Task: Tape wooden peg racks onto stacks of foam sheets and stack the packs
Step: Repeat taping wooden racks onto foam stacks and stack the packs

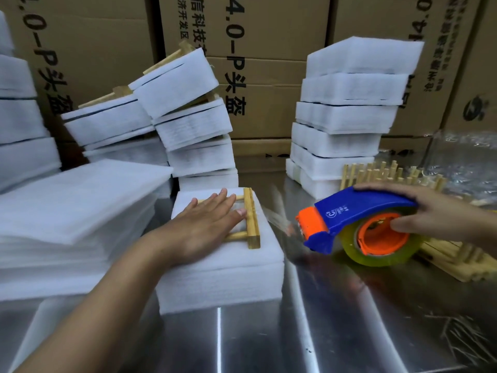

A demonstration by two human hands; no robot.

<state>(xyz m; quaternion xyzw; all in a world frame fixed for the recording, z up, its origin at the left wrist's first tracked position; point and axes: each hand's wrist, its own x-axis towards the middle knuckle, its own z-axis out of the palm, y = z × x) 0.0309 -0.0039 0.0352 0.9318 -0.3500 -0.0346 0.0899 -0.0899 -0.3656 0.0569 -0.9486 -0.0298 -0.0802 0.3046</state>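
Observation:
A wooden peg rack [252, 219] lies flat on top of a white foam sheet stack [228, 275] at the centre of the steel table. My left hand [204, 227] presses flat on the rack, fingers straight. My right hand [441, 216] grips a blue and orange tape dispenser [357, 222] with a clear tape roll, just right of the stack. A strip of clear tape [277, 219] stretches from the dispenser toward the stack's right edge. Finished taped packs [347, 114] stand piled behind.
More taped packs [188, 109] lean in a pile at the back left. Loose foam sheets [70, 211] lie stacked at the left. Spare peg racks [390, 173] lie at the right, near a plastic bag. Cardboard boxes [263, 63] wall off the back.

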